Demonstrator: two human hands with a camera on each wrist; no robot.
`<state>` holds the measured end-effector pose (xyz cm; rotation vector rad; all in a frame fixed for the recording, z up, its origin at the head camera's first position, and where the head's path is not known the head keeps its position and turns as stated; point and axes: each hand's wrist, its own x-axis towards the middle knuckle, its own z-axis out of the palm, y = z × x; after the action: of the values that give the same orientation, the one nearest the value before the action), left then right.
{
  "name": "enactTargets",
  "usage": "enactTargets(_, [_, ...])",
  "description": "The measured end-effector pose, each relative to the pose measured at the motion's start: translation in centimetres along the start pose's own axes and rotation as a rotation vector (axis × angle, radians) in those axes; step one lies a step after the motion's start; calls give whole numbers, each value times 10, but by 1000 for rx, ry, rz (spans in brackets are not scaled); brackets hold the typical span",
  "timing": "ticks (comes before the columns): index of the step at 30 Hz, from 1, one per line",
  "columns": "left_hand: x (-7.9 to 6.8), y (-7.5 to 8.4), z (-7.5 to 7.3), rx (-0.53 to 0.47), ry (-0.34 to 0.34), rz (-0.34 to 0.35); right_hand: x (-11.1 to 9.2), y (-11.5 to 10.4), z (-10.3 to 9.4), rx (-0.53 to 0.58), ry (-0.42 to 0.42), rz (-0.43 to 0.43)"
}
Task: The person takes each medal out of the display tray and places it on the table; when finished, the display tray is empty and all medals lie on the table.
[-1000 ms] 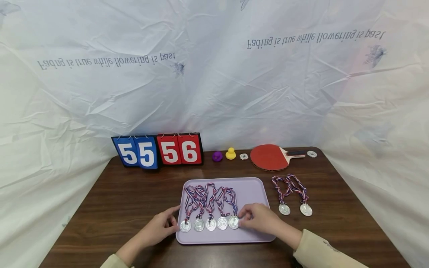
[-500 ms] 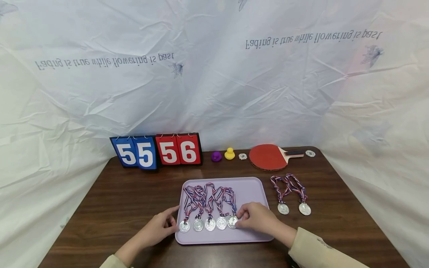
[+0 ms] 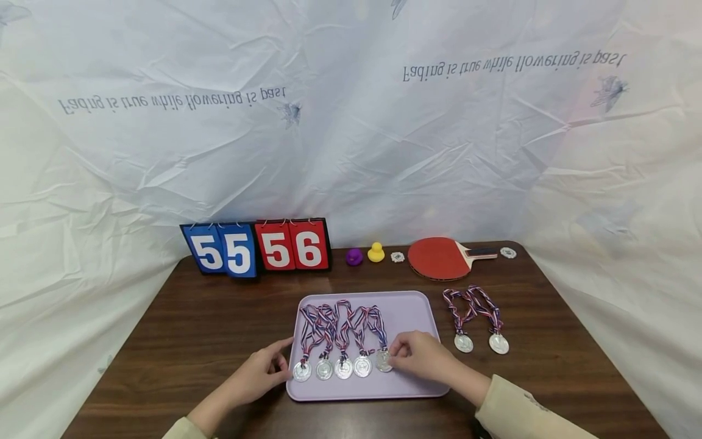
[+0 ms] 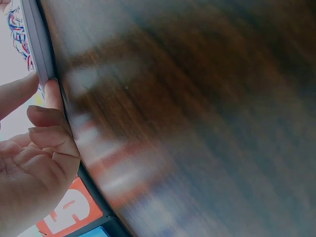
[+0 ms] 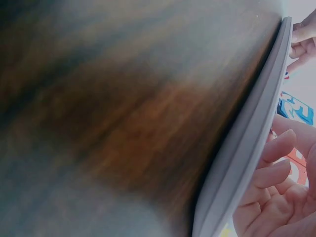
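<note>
Several silver medals with striped red, white and blue ribbons lie in a row on a lilac tray. My left hand is at the tray's left edge. Its thumb and index finger pinch the rim in the left wrist view. At the right end of the row, my right hand pinches the edge of the rightmost medal, which looks slightly tilted. In the right wrist view the tray wall hides the medals and part of the right hand, whose other fingers are curled.
Two more medals lie on the dark wooden table right of the tray. Along the back stand a flip scoreboard, a purple duck, a yellow duck, a red table tennis bat and two white chips.
My right fingers have taken hold of the rightmost medal's edge; it has shifted slightly up and tilted. The left hand stays at the tray's edge.
</note>
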<state>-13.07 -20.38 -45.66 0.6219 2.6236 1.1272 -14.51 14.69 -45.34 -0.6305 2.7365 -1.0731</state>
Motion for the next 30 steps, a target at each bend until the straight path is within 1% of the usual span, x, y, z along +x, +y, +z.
enactTargets(11, [0, -1, 0, -1, -7, -4, 3, 1, -10, 137, -11, 30])
enactTargets(21, [1, 0, 0, -4, -2, 12, -1, 0, -23, 153, 57, 54])
enactTargets(30, [0, 0, 0, -6, 0, 14, -5, -1, -38, 183, 82, 72])
